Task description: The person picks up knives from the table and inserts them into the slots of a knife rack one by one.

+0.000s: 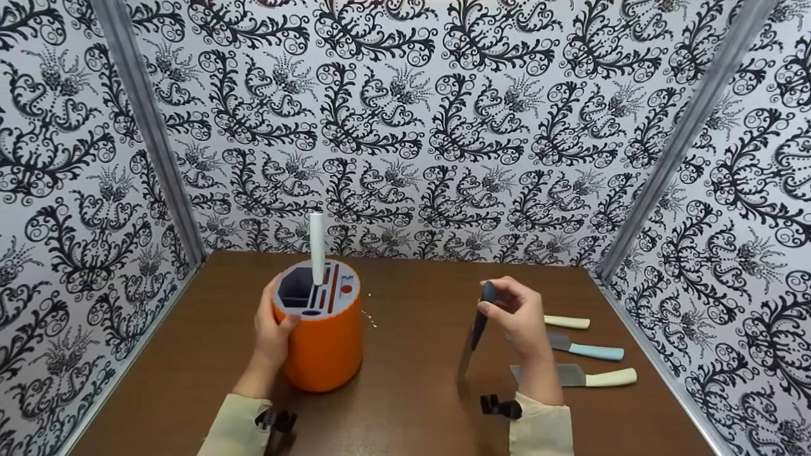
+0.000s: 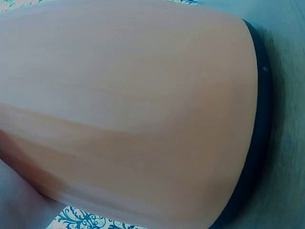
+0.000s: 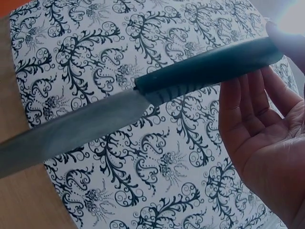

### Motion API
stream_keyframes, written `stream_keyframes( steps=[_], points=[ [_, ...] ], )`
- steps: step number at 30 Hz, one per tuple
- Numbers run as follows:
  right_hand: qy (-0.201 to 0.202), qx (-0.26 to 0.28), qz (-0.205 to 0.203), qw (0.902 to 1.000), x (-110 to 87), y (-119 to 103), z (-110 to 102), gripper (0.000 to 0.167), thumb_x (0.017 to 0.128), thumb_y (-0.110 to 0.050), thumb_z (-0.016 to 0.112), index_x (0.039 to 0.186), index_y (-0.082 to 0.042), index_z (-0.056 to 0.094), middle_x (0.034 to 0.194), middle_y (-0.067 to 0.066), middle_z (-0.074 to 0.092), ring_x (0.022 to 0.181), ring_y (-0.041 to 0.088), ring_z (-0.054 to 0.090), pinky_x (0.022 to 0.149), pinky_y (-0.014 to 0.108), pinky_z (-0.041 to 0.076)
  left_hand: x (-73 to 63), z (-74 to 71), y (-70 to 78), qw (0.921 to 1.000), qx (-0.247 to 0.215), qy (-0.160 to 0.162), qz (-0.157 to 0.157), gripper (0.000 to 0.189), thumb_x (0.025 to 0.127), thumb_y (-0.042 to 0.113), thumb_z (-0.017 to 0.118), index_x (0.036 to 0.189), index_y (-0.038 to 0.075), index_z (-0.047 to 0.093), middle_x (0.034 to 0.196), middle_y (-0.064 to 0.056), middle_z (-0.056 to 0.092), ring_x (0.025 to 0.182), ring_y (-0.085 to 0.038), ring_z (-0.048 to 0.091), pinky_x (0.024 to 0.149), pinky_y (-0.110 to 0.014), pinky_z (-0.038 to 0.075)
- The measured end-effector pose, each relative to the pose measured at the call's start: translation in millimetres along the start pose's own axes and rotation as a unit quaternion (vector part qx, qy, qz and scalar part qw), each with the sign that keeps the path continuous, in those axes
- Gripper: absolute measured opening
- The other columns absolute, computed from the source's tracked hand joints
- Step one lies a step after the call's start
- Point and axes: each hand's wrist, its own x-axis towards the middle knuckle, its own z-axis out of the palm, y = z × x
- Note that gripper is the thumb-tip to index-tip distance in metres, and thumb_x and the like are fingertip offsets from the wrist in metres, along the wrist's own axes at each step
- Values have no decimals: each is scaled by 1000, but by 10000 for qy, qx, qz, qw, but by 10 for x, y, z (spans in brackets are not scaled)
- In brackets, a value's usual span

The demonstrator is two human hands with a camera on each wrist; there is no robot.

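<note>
An orange round knife block (image 1: 326,354) stands upright on the table, its grey top cut with slots and one larger opening. My left hand (image 1: 272,335) grips its left side near the rim, thumb at the front. Out of a slot rises a white knife handle (image 1: 317,247). To the right, my right hand (image 1: 523,316) pinches the end of a dark-handled knife (image 1: 479,326) between thumb and fingers. That knife's blade (image 3: 71,129) points down, its tip close over the table. In the left wrist view, the block's side (image 2: 143,95) fills most of the picture.
Right of my right hand lie a pale green-handled knife (image 1: 567,322), a light blue-handled knife (image 1: 595,352) and a cream-handled knife (image 1: 611,378). Patterned walls (image 1: 405,126) enclose the brown table (image 1: 405,418) at the back and sides.
</note>
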Motion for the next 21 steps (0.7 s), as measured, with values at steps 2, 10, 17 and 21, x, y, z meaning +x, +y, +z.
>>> stream_keyframes(
  steps=[2,10,17,21],
  points=[
    [-75,5,-7,10000,-4,-7,22,29,82,17,74,106,2,77,99,-2,75,84,10,71,76,25,62,1,0,1,10000,39,-15,-19,86,83,40,83,154,2,51,146,-32,58,124,-9,60,108,-16,42],
    [-154,-146,-36,9998,-20,-73,101,29,81,17,76,108,17,68,103,-1,76,85,10,73,75,26,63,24,15,34,10000,-50,-79,6,85,84,37,83,154,0,51,145,-33,57,123,-11,60,109,-17,43],
    [-380,-86,-82,9992,-33,-115,172,29,80,17,75,108,8,73,93,0,72,82,11,72,72,27,62,31,22,171,9996,223,16,-146,78,87,20,69,157,-2,44,147,-32,56,120,-11,61,105,-15,46],
    [-478,-157,-61,9987,-49,-169,245,29,80,15,77,107,4,74,92,2,72,82,12,71,71,27,62,39,61,341,9983,479,258,-207,71,89,11,62,156,-5,44,149,-31,53,123,-14,58,104,-14,46]
  ],
)
